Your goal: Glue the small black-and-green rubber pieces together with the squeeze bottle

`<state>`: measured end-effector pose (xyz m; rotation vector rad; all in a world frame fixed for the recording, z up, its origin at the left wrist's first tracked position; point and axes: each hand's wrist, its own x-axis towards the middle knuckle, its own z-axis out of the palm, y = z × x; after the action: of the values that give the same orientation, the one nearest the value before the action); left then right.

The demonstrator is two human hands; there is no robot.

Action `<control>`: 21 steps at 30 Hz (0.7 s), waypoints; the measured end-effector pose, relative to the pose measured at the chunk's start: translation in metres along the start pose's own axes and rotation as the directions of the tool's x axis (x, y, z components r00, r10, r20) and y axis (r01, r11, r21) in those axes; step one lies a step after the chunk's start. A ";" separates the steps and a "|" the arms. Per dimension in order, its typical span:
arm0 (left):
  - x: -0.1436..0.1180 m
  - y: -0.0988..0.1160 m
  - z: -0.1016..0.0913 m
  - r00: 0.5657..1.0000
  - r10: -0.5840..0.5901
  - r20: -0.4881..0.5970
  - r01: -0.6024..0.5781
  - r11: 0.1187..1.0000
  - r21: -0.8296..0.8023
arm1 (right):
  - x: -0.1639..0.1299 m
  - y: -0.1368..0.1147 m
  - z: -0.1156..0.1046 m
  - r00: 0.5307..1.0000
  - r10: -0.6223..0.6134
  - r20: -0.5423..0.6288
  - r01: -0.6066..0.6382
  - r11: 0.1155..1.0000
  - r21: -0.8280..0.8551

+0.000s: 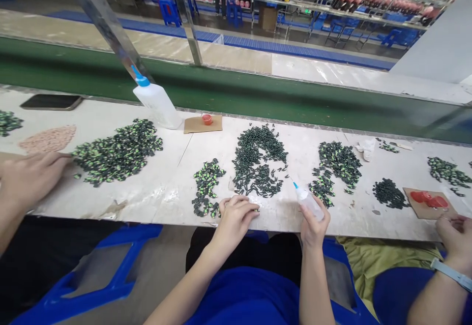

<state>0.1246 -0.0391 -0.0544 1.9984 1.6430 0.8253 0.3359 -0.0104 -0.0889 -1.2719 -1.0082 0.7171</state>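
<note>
Resting fingers-down beside dark parts [258, 162], left hand [234, 217] grips nothing; right hand [313, 224] clamps glue bottle [308, 201]

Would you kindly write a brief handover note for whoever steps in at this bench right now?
Left hand: fingers curled, pressing down on the table edge next to the small green-and-black pile; whether it pinches a piece cannot be told.
Right hand: gripping the small squeeze bottle, blue nozzle pointing up and left.
Things: the dark pile lies straight ahead, a mixed pile to its right, the large bottle and the red cap on cardboard behind.
Done and left: sorted pieces sit in the small pile; the dark pile is far larger.
Co-workers' hands work on both sides.
</note>
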 end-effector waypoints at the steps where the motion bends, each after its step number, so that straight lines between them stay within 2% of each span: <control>1: 0.000 0.000 0.004 0.999 -0.011 -0.033 0.012 1.000 0.024 | -0.002 -0.002 0.002 1.000 -0.001 -0.014 0.001 1.000 0.024; 4: 0.000 0.000 0.009 0.992 -0.035 -0.124 0.049 0.993 0.112 | -0.008 -0.010 0.010 0.998 0.007 -0.055 -0.003 0.997 0.073; 8: -0.002 -0.004 0.009 0.992 0.017 -0.126 0.000 0.992 0.130 | -0.019 -0.019 0.018 0.999 0.004 -0.046 -0.004 1.000 -0.014; 13: -0.002 -0.007 0.011 0.988 0.032 -0.149 -0.017 0.995 0.101 | -0.031 -0.028 0.030 0.993 -0.111 0.026 0.114 0.975 -0.189; 21: 0.000 -0.007 0.013 0.982 0.001 -0.190 0.008 0.999 0.048 | -0.036 -0.028 0.037 0.966 -0.222 0.135 0.252 0.927 -0.277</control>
<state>0.1285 -0.0368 -0.0690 2.0016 1.7858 1.0120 0.2843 -0.0319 -0.0694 -1.3448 -1.3654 0.4586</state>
